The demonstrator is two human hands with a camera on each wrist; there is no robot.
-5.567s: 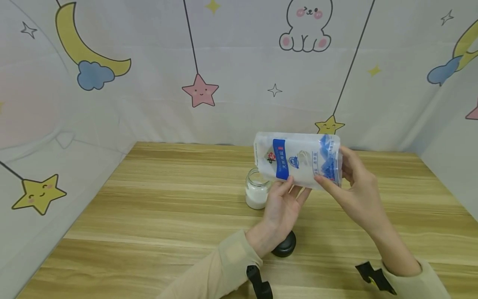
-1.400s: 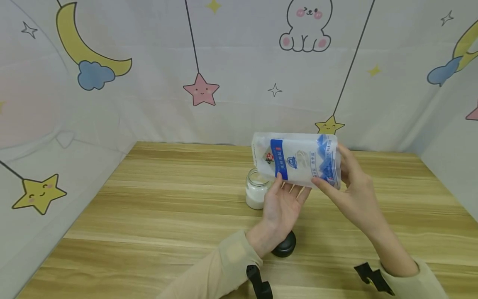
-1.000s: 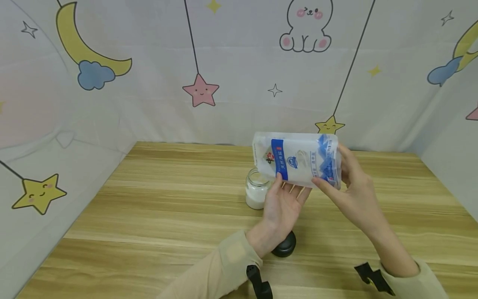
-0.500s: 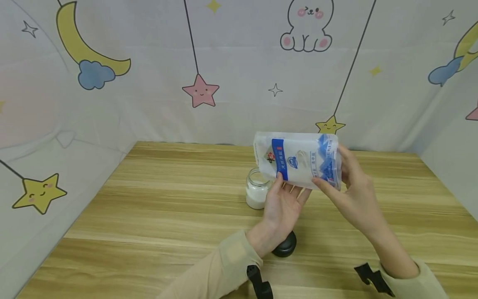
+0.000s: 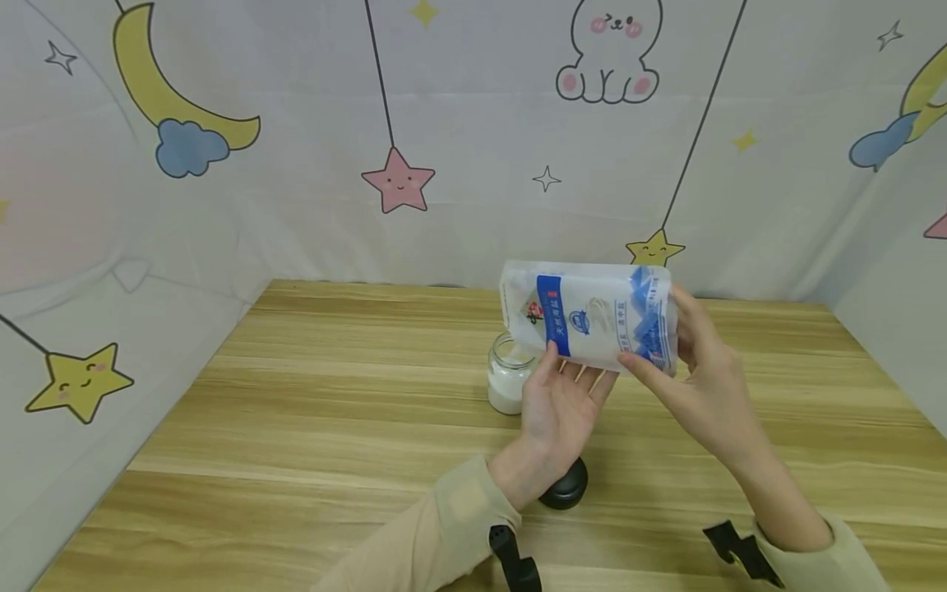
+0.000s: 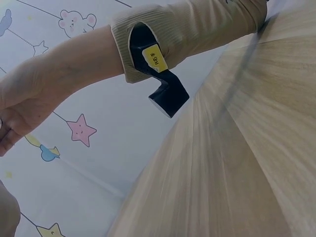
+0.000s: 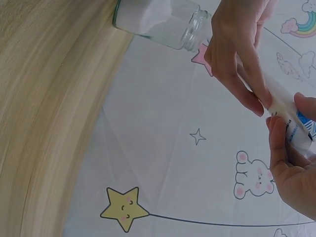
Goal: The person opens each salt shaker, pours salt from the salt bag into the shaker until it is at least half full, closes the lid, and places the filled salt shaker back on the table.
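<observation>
A white and blue salt bag (image 5: 592, 316) lies nearly on its side in the air, its left end tipped over a glass jar (image 5: 510, 386). White salt fills the lower part of the jar, and a pale streak shows at its mouth beneath the bag. My left hand (image 5: 558, 411) holds the bag's lower edge, thumb in front and the other fingers behind. At the bag's right end my right hand (image 5: 710, 386) grips it, thumb on the front; its remaining fingers are mostly hidden. The right wrist view shows both hands around the bag (image 7: 294, 121), beyond the jar's mouth.
A round black lid (image 5: 565, 485) lies on the wooden table (image 5: 296, 452), partly behind my left wrist. Black straps (image 5: 515, 559) sit at both sleeve cuffs. A white printed curtain (image 5: 473, 230) hangs behind the table and along its sides.
Since the earliest frame, the bag has shifted slightly left, and my left thumb has moved left and up along it. Over the last second, hands, bag and jar stay nearly still.
</observation>
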